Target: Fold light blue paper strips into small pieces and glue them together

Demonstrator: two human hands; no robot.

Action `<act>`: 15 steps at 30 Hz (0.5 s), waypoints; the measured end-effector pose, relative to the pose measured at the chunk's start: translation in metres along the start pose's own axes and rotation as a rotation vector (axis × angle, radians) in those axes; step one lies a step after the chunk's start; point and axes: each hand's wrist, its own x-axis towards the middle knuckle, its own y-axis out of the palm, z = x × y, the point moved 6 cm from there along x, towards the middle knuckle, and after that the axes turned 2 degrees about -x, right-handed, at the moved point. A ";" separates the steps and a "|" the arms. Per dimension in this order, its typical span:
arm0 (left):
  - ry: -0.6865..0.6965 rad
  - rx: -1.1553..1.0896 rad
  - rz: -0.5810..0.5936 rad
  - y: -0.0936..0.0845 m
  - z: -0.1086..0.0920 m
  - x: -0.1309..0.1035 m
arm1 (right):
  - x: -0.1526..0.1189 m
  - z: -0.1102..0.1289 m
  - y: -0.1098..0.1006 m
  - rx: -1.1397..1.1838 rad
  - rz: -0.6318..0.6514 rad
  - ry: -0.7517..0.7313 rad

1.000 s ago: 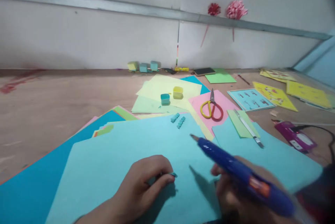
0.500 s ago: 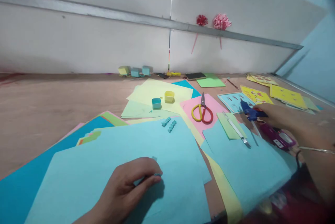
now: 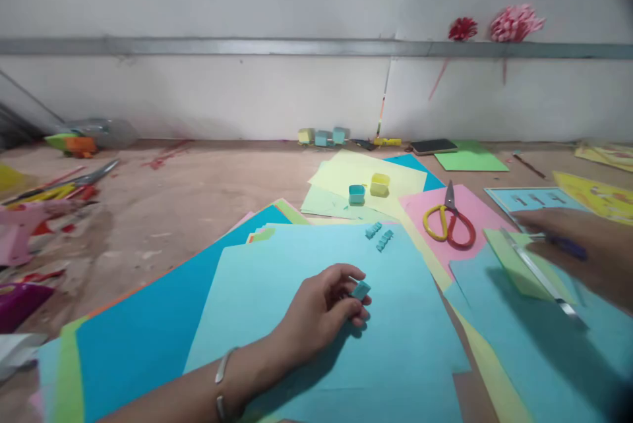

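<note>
My left hand is over the light blue sheet, its fingers curled. Between thumb and fingers it pinches a small blue paper piece. Beyond it on the sheet lie two small pleated blue strips. At the right edge my right hand, smeared by motion, is closed round a glue gun, of which only a dark blue part and a thin rod show. Below that hand, tweezers rest on a green paper piece.
Red-and-yellow scissors lie on pink paper. Small blue and yellow paper boxes stand farther back. At left are more scissors and a pink glue gun. A phone lies by the wall.
The view has turned left, bringing the tools on the left into sight. My left hand has lifted and turned, showing the blue piece. My right hand is now blurred, hiding most of the glue gun.
</note>
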 end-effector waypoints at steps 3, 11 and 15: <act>0.036 0.107 0.025 -0.001 0.002 -0.003 | 0.000 0.116 0.005 0.313 0.082 -0.306; 0.193 0.335 0.058 -0.004 -0.009 -0.007 | 0.016 0.225 0.056 0.679 0.327 -0.312; 0.208 0.438 -0.001 -0.010 -0.013 -0.006 | 0.019 0.216 0.067 0.765 0.313 -0.212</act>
